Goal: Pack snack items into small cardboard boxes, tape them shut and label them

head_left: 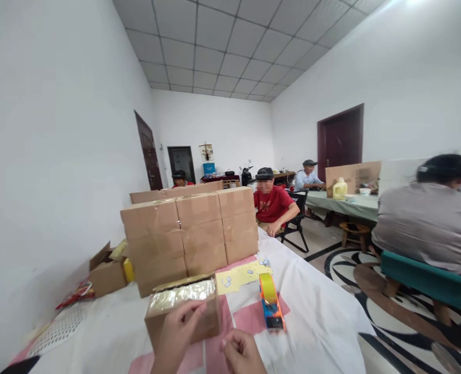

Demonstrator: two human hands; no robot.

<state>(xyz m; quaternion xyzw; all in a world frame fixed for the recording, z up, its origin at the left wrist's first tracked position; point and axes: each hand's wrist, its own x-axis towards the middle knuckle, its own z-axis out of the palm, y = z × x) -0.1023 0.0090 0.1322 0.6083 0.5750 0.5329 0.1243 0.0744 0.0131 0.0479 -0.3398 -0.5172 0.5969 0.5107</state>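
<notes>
My left hand [176, 335] grips the near side of a small cardboard box [184, 311] that stands on the white table [320, 322]; the box top shows shiny tape or foil. Just right of the box, my right hand [242, 356] is curled into a loose fist, and whether it holds anything is hidden. An orange tape dispenser [270, 304] with yellow tape lies to the right of the box. A yellow sheet of stickers [240, 275] lies behind it.
A stack of sealed cardboard boxes [191, 234] fills the table's middle. An open carton [108, 272] and a white mesh tray [59, 327] sit at left. A person in red [273, 208] sits beyond; another person in grey [429, 218] sits at right.
</notes>
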